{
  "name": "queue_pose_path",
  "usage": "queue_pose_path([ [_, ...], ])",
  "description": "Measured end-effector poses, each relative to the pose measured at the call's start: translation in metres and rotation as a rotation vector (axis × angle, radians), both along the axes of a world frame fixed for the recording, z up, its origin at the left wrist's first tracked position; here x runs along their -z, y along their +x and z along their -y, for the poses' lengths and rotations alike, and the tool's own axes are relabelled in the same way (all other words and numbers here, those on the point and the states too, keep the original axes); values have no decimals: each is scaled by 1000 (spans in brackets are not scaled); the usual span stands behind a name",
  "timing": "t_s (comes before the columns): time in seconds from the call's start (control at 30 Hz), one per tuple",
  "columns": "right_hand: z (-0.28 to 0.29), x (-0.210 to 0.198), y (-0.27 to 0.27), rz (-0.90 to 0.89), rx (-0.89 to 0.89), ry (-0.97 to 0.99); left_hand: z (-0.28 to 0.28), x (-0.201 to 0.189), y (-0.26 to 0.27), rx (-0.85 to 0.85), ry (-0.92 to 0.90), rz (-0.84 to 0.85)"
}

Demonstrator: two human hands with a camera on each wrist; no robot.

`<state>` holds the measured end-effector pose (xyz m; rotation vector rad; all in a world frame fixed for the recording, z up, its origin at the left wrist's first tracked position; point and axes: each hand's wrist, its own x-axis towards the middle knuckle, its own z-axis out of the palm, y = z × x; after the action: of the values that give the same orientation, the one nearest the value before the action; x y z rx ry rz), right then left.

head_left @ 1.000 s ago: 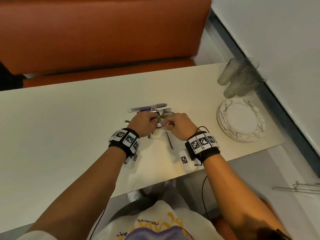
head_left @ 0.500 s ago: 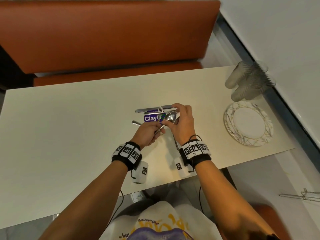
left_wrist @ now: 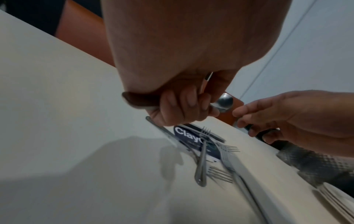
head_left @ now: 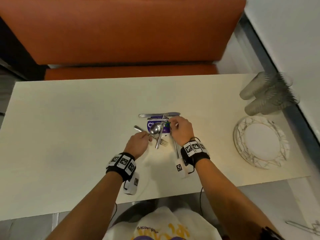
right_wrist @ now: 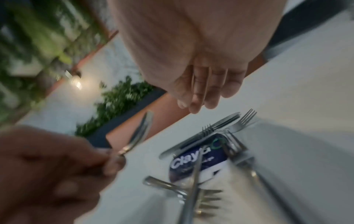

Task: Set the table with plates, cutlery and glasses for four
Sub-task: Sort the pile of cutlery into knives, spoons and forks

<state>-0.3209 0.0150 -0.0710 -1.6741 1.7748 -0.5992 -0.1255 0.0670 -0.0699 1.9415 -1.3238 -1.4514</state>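
1. Since the earlier frames, our left hand (head_left: 138,144) has drawn back toward us from the purple-and-white printed packet (head_left: 156,126), carrying a shiny steel spoon (head_left: 154,128) with it, while our right hand (head_left: 181,130) has stayed at the packet's right edge.
2. We grip the spoon's handle in the curled fingers of the left hand; its bowl hangs over the packet, above the loose steel forks (head_left: 161,135) and table knife (head_left: 159,115) lying across and around it.
3. Our right hand seems to pinch something small at the packet's far right corner; we cannot tell what it holds.
4. We judge the step to be sorting cutlery out of the pile, with no place laid yet: the stack of white plates with grey line pattern (head_left: 261,142) and the ribbed clear glasses (head_left: 268,96) sit well to the right of the packet.
5. The spoon's long axis runs diagonally, bowl pointing away and to the right, handle toward us and left.
6. Next we would carry the spoon clear of the tangled forks to a setting.
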Motion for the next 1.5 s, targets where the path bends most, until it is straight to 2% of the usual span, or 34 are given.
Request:
queue_pose_path([
  [0.2,60,29,-2,-385,-488,-32,20,13,8,-98,-23,70],
  [0.33,77,46,-1,-500,-661,-68,37,16,9,-176,-41,81],
  [0.6,61,58,-23,-564,-787,-51,61,20,-7,-174,-58,114],
  [0.73,50,55,-31,-534,-763,-91,69,28,-20,-121,-62,139],
  [0.97,51,54,-36,-532,-835,-36,89,44,-24,172,-84,291],
  [1.2,35,50,-54,-400,-726,-15,100,46,-26,260,-63,214],
  [1.27,37,48,-57,-292,-520,-25,103,46,-26,275,-60,208],
  [1.37,47,49,-56,-25,-144,0,105,45,-28,277,-76,188],
  [1.43,55,50,-51,68,-109,117,105,44,-32,290,-78,168],
  [1.5,61,56,-51,69,-133,197,107,48,-42,310,-69,151],
])
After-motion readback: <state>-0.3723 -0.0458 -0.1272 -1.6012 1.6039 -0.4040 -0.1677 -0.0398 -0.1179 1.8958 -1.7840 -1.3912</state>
